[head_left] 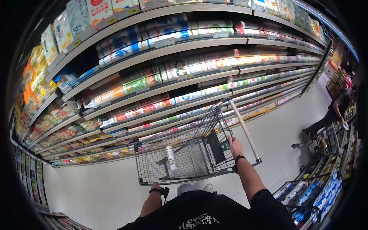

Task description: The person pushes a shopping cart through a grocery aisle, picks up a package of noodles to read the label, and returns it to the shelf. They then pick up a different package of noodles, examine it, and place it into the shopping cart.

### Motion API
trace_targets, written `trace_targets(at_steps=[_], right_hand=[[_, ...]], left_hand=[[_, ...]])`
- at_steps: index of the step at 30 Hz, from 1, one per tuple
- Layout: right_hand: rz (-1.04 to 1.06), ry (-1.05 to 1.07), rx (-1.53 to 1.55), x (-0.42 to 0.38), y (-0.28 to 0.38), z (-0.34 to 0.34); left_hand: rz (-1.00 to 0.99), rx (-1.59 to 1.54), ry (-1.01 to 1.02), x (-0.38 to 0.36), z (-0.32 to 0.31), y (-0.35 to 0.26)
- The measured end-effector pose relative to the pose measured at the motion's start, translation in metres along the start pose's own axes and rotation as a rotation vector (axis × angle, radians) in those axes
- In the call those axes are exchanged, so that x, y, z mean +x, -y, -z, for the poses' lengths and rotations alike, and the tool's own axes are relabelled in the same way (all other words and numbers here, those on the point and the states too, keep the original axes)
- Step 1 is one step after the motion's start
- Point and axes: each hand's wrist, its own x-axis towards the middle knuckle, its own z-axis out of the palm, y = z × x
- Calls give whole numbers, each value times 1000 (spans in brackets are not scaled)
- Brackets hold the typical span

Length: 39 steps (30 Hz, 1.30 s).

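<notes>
A wire shopping cart stands sideways before me, its long handle bar to the right. Inside the basket lies one white cylindrical package with red marks. My right hand is closed on the frame at the cart's handle end, beside a dark panel. At the near left rim my left hand is curled against the basket's edge; its fingers are partly hidden. Both wrists wear dark bands.
A long shelf unit with rows of packaged goods curves along the far side of the cart. Blue packs fill a shelf at lower right. Another person stands at the right near a second cart. Pale floor tiles lie below.
</notes>
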Motion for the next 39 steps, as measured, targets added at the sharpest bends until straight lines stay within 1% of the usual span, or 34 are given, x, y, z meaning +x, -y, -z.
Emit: trace_targets(at_steps=[1,2,3,4,6,7,8,9,11,12,14,15,16,17,19,20,21,23,25,26,28,29,30,31,33,34,35,36,37,38,39], right_hand=[[9,2,14,5,11,-10],[17,1,28,10,23,-20],[-3,-19,-120,20,-74,50],[-7,-20,-109,25,-72,46],[-13,-7,-88,35,-60,28],[-19,0,-110,43,-67,30],[-28,5,-132,50,-74,31],[-44,12,-159,57,-81,30],[-85,26,-220,69,-99,29],[-127,94,-295,75,-108,32],[-181,33,-390,64,-113,44],[-209,5,-446,58,-115,53],[-277,28,-513,54,-112,57],[-348,54,-582,48,-114,59],[-373,36,-713,36,-128,54],[-403,18,-763,30,-130,54],[-432,2,-811,24,-130,55],[-450,64,-755,25,-136,66],[-459,148,-706,35,-157,73],[-371,159,-760,67,-222,40],[-418,188,-538,83,-262,54],[-432,196,-427,94,-266,59],[-460,195,-402,85,-237,83],[-423,212,-427,86,-249,82],[-347,226,-473,109,-290,79],[-337,251,-415,107,-288,95],[-295,227,-375,107,-285,110],[-255,207,-337,106,-283,125],[-215,185,-299,104,-296,135],[-210,179,-203,111,-322,135],[-196,172,-106,130,-357,127]], left_hand=[[63,7,-45,-50,70,-10],[90,43,-106,-78,110,-10],[-41,117,-36,-104,-4,-65],[29,31,-84,-97,6,-56],[284,-424,-259,-73,23,-39],[338,-590,-309,-60,20,-36],[352,-704,-298,-46,18,-34],[256,-791,-32,-43,23,-31],[237,-934,128,-62,30,-54],[306,-992,110,-80,32,-78],[282,-483,197,-53,16,-92],[163,19,386,-12,-14,-90],[-30,507,527,25,-41,-88],[-125,465,671,3,-13,-108],[75,170,512,17,-46,-105],[104,98,471,17,-49,-108],[85,93,459,19,-52,-114],[53,113,452,20,-59,-128],[21,152,445,23,-66,-140],[2,178,437,24,-71,-147],[-41,287,404,32,-92,-158],[-78,383,376,40,-109,-164],[-106,574,319,55,-139,-168],[-37,353,308,34,-114,-178],[136,-28,188,-15,-66,-211],[184,-152,107,-38,-43,-230],[209,-235,22,-60,-23,-250],[154,-293,-87,-36,-41,-252],[117,-351,-194,-55,-24,-277],[59,-419,-267,-47,-28,-287],[94,-497,-331,-71,-5,-315]])
